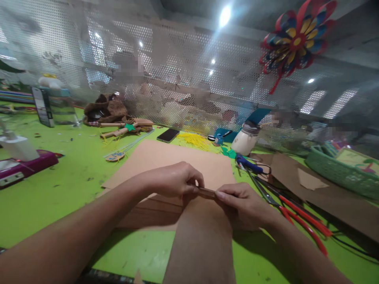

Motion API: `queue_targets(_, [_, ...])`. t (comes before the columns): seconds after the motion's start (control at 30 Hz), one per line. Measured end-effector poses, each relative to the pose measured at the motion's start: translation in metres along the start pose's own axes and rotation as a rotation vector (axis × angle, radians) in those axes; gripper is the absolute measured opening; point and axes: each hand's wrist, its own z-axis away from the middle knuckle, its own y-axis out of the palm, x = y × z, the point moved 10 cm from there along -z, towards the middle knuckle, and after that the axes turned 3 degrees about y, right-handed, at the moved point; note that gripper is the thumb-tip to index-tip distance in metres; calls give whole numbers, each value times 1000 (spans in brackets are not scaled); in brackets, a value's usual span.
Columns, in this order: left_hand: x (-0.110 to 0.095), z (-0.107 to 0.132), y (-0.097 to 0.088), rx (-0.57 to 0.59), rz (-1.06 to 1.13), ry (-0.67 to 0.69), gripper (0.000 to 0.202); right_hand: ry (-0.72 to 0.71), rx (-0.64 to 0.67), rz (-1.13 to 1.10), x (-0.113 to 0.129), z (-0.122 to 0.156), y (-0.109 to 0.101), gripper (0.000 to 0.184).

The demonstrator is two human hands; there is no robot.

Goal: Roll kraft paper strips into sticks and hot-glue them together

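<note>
My left hand (174, 179) and my right hand (242, 205) meet over the middle of the green table (59, 185). Both pinch the far end of a long brown paper strip (204, 236) that runs toward me. The pinched end looks folded or rolled into a narrow edge between my fingertips. My left fingers are curled shut on its left part, my right thumb and fingers on its right part. Under the strip lies a larger tan cardboard sheet (166, 157).
Red-handled scissors (299, 215) and a blue-handled tool (250, 163) lie right of my right hand. More brown sheets (325, 197), a green basket (340, 173), a white glue pot (247, 140), a phone (168, 135), yellow shreds (192, 140) and a perforated screen (177, 71) sit behind. A pink device (23, 165) is at left.
</note>
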Motion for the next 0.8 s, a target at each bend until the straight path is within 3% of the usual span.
queue_targets(0.2, [8,-1,6,50,164,-17,17,20,40,5,3,0,2,39])
queue_targets(0.3, [11,-2,2,48,286,10,20,-54,-48,49,16,1,-14,33])
queue_targets(0.43, [13,-4,0,20,530,56,22,-127,-155,-102,26,6,-34,35])
queue_targets(0.53, [11,-6,13,65,715,69,20,-172,-17,-117,35,12,-17,38])
queue_targets(0.63, [8,-7,34,144,898,50,20,-243,143,-23,48,21,8,28])
queue_targets(0.8, [-1,-5,58,157,1070,7,22,-371,47,32,64,28,4,11])
